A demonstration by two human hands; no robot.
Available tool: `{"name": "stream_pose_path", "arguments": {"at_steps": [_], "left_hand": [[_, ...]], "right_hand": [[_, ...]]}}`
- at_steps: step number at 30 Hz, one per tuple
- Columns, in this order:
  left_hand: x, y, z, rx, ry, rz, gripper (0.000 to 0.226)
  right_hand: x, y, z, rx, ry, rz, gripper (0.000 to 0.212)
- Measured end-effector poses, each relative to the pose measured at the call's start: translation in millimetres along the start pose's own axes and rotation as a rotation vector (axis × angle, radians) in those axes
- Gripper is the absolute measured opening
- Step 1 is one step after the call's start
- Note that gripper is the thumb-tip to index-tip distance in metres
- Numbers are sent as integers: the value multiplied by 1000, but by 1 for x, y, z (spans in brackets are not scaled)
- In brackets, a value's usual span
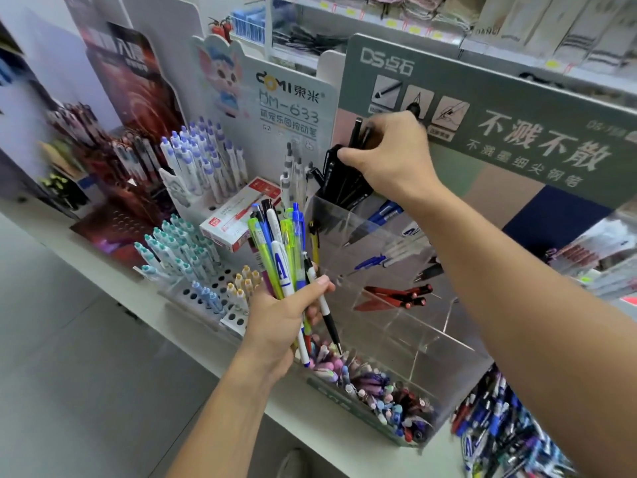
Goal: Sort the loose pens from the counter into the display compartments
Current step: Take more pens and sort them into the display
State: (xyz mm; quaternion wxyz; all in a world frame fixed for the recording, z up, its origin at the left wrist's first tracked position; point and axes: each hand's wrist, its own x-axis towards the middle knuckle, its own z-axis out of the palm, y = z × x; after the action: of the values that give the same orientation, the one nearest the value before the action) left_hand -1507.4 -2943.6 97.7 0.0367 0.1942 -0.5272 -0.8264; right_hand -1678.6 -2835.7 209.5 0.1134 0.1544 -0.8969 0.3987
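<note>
1. A white counter (113, 270) carries several pen displays, and its front edge runs from the left down to the lower right.
2. A clear plastic display (396, 305) stands near the front edge of the counter. It has stepped compartments, with a green sign board (517, 108) behind it.
3. The top back compartment holds black pens (344, 181). The lower compartments hold blue pens (382, 212) and red pens (396, 294). The front compartment is full of mixed pens (379, 391).
4. A white pen stand (206, 291) with round holes is at the left of the clear display. A red and white box (238, 215) lies behind it.
5. The right hand (389, 157) is at the top back compartment. Its thumb and fingers pinch the black pens there.
6. The left hand (279, 319) is in front of the display, above the front edge. Its fingers are curled around a bundle of loose pens (282, 250), and these stand upright.
</note>
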Motion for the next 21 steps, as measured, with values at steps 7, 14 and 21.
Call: {"name": "stream_pose_path", "arguments": {"at_steps": [7, 14, 21], "left_hand": [[4, 2, -3, 18, -15, -15, 6], [-4, 3, 6, -194, -194, -74, 35], [-19, -9, 37, -192, -316, -130, 34]], "right_hand": [[-1, 4, 4, -256, 4, -210, 18], [-39, 2, -10, -545, -174, -351, 35], [-160, 36, -54, 226, -275, 132, 15]]}}
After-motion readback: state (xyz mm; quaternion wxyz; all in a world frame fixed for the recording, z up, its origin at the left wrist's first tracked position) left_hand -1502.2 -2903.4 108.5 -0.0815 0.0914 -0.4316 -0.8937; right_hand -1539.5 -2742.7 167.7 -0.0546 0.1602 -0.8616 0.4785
